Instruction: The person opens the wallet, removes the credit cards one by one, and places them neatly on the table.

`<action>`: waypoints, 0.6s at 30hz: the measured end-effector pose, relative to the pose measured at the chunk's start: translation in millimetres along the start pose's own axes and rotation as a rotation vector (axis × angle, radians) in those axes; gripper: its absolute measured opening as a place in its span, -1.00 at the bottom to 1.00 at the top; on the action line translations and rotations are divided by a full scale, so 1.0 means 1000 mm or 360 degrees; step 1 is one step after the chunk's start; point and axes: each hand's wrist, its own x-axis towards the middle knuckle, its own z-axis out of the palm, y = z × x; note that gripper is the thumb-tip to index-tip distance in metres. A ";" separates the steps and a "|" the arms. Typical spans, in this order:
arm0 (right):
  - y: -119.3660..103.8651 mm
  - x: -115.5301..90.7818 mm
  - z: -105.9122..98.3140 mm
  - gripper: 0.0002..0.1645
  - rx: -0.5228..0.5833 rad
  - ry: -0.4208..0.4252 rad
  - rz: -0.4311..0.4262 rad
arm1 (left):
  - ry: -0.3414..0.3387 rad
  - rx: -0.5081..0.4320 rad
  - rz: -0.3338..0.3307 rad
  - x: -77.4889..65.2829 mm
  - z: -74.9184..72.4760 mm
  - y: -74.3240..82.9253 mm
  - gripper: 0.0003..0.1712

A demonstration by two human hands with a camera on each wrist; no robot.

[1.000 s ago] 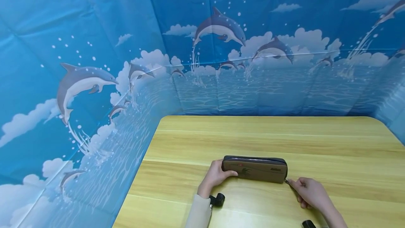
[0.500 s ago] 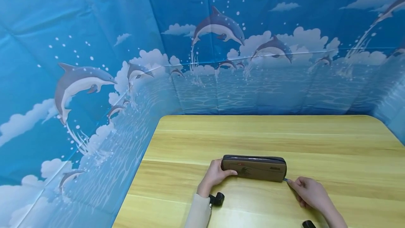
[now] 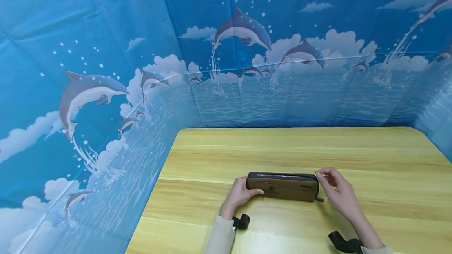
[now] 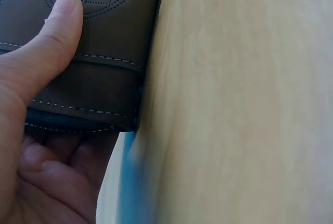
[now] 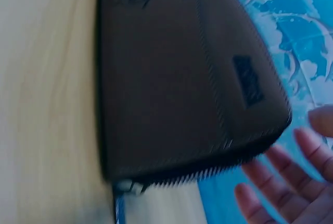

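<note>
A brown zip-around wallet [image 3: 282, 187] stands on its long edge on the table, its zipper running along the top and round the right end. My left hand [image 3: 240, 193] grips its left end, thumb [image 4: 60, 31] across the stamped front and fingers behind. By the upper right corner is my right hand [image 3: 335, 189]. In the right wrist view its fingers [image 5: 283, 182] are loosely spread beside the zipped end, thumb apart from them, holding nothing. A dark zipper pull [image 3: 319, 199] sticks out free at the lower right corner.
The light wood table [image 3: 219, 148] has rounded far corners. Behind it and to the left hangs a blue dolphin-print sheet [image 3: 169, 101]. Black wrist mounts [image 3: 242, 221] are strapped to both forearms.
My right hand has let go of the zipper pull and moved up to the wallet's upper right corner. The left hand keeps its grip, and the wallet stays almost where it was.
</note>
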 end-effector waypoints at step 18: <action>0.000 0.006 0.012 -0.73 0.0335 -0.0301 0.0102 | -0.0022 -0.0007 0.0018 0.000 -0.002 -0.002 -0.74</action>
